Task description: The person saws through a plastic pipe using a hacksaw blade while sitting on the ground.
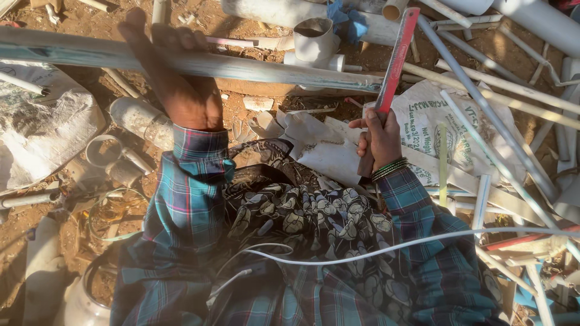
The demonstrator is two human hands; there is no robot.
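Outdoors, dirt ground [254, 111] strewn with scrap; left hand [181, 78] clamps long pipe [272, 69], right hand [379, 139] grips hacksaw [396, 57]

Long pipe [241, 65], held under the left hand [181, 90]: plastic, pale grey-white, matt, scuffed and dirt-streaked. Hacksaw [396, 57], gripped in the right hand [379, 140]: red-painted metal frame, slightly glossy, paint worn. Bangles [389, 169] on the right wrist: green, shiny. Shirt sleeves [187, 199]: woven plaid cloth, matt. Patterned garment [314, 217] in the lap: soft printed cloth. Sack [441, 121], right of centre: woven plastic, white, printed, crumpled. Thin pipes [483, 102], upper right: smooth white plastic. Ground [90, 21]: rough, dry reddish earth.
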